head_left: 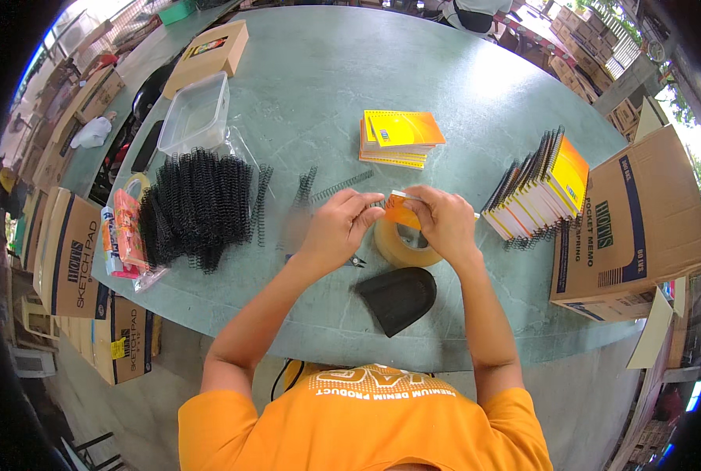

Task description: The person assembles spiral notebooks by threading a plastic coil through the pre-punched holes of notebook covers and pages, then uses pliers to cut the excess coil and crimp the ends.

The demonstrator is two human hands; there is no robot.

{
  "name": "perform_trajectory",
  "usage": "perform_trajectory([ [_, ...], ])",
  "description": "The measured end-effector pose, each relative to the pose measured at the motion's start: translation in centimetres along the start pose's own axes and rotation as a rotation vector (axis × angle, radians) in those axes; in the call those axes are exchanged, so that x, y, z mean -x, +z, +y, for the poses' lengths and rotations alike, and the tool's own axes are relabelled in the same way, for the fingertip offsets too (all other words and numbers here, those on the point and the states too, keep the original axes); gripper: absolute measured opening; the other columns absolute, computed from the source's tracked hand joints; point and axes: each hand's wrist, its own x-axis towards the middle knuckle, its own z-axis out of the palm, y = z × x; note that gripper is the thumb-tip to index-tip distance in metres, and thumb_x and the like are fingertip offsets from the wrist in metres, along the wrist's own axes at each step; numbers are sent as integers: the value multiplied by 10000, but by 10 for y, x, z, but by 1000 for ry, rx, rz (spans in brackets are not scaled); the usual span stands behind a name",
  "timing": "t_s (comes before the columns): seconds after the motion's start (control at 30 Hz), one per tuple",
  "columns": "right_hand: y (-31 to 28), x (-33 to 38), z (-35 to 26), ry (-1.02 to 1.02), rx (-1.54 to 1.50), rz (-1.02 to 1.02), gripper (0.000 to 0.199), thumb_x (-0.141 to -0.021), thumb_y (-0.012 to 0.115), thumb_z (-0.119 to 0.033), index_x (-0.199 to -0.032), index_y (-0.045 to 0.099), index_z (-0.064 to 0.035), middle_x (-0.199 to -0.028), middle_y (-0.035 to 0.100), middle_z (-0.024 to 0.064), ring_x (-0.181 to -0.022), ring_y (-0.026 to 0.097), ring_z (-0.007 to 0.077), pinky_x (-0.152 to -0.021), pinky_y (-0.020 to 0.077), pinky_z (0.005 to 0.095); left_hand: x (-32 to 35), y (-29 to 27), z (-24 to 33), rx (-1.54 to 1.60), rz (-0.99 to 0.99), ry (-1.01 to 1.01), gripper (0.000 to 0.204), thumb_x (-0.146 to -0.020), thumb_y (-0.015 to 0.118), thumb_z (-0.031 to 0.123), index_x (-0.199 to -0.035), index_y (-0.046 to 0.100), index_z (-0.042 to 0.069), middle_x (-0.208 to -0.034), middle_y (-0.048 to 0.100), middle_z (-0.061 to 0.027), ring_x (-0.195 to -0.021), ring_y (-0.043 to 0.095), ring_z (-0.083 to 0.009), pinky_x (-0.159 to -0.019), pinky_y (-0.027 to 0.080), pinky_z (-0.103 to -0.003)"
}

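Left hand (338, 224) and right hand (443, 220) both pinch a small pad (403, 210), probably with a coil; coil could slip, pad drop onto tape roll (401, 245).

Round grey-green table (311, 94), bare concrete floor (130, 416), stacked cardboard cartons (67, 251) alongside, bright daylight at the edges.
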Motion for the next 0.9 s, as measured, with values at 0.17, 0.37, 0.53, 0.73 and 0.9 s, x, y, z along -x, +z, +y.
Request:
perform_trajectory([
  [0.17,-1,2,-3,-5,-23,-23,121,-804,593,-149,-908,653,-143,-758,660,30,-710,639,217,-652,464,368,-5,9,-3,-86,43,-25,189,-872,574,204,-944,644,44,-789,591,-114,-700,588,-274,-621,469,-359],
  [0.37,-2,1,-3,-123,-81,9,181,-782,580,-93,-927,672,-147,-833,663,81,-703,633,268,-593,481,354,-13,9,0,-133,79,36,236,-878,570,249,-935,625,26,-781,617,-155,-721,594,-324,-631,470,-369],
  [0.53,8,0,2,-129,46,12,117,-803,572,-155,-900,635,-141,-786,650,24,-767,626,214,-654,451,358,-29,-19,-5,-185,-331,-184,235,-857,584,262,-949,618,49,-805,616,-149,-759,591,-322,-660,470,-375],
  [0.73,24,-8,-8,-76,-203,218,120,-834,593,-206,-909,573,-115,-774,630,50,-775,602,274,-667,446,391,-31,-20,-7,-137,-191,-41,212,-814,616,245,-912,621,58,-805,596,-127,-763,563,-299,-670,458,-375],
  [0.9,17,-7,-9,-97,-289,105,161,-766,626,-122,-908,558,-84,-866,612,83,-802,590,307,-684,451,409,-12,-4,17,-579,32,331,265,-802,617,244,-997,590,67,-849,565,-128,-777,547,-303,-671,450,-396],
])
